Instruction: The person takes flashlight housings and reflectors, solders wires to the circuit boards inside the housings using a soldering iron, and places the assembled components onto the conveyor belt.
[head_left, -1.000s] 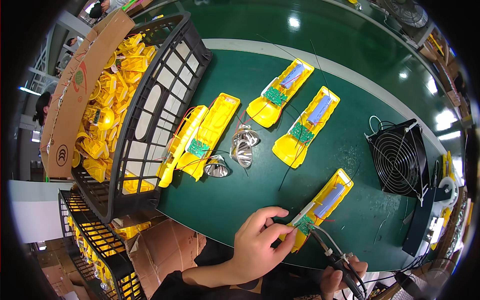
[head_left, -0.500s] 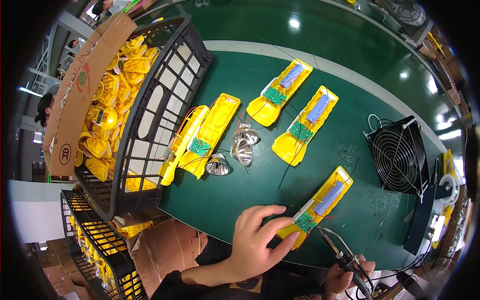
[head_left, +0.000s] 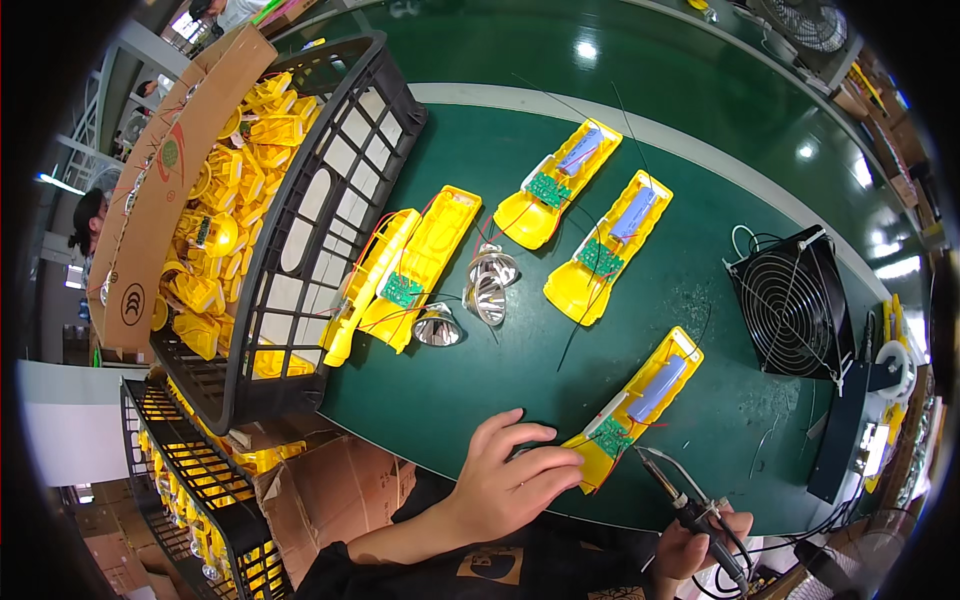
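My right hand [head_left: 690,548] grips a soldering iron [head_left: 690,510] with a metal guide tube fixed alongside it. Its tip points at the lower right of a green circuit board [head_left: 610,437]; whether they touch is too small to tell. That board lies in a yellow plastic housing half [head_left: 679,352], together with a blue cylindrical battery [head_left: 657,390] and thin wires. My left hand [head_left: 512,475] has its fingers stretched toward the housing's lower left edge, fingertips at the rim. A dark wire passes near those fingers.
Two similar housings [head_left: 607,255] with boards and batteries lie farther back. Left of them are silver reflector cups [head_left: 487,298] and another wired yellow housing [head_left: 440,235]. A black crate [head_left: 325,200] full of yellow parts stands left, a black fan [head_left: 793,305] right.
My left hand's fingers have drawn back from over the circuit board to the housing's edge and come closer together. The iron has stayed nearly in place; the housing has shifted slightly.
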